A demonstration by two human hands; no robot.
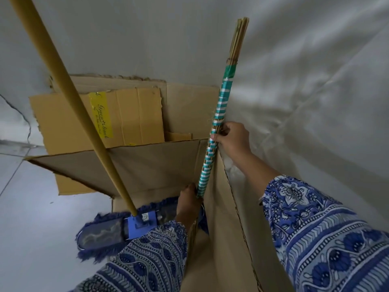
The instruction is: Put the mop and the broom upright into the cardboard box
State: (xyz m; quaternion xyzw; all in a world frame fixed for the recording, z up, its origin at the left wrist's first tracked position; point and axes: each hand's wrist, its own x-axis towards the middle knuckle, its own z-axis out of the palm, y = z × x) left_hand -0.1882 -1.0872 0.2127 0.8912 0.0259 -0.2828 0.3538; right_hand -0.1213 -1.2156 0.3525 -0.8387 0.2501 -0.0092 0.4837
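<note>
Broom (219, 114): stood nearly upright at the right side of the box, handle wrapped in teal and white bands, bare sticks at the far top end, lower end hidden behind the left hand.
Right hand (230, 139): wrapped around the broom handle at mid height, just above the box's right edge.
Left hand (189, 202): clasped around the broom handle lower down, inside the box opening.
Mop (117, 226): blue fringed head lay flat low in the box, left end poking past the box's near-left edge; yellow pole (63, 85) leaned up toward the far left, held by neither hand.
Cardboard box (147, 165): open, flaps spread, against a pale wall (305, 91).
Sleeves (328, 228): blue and white patterned, on both arms.
</note>
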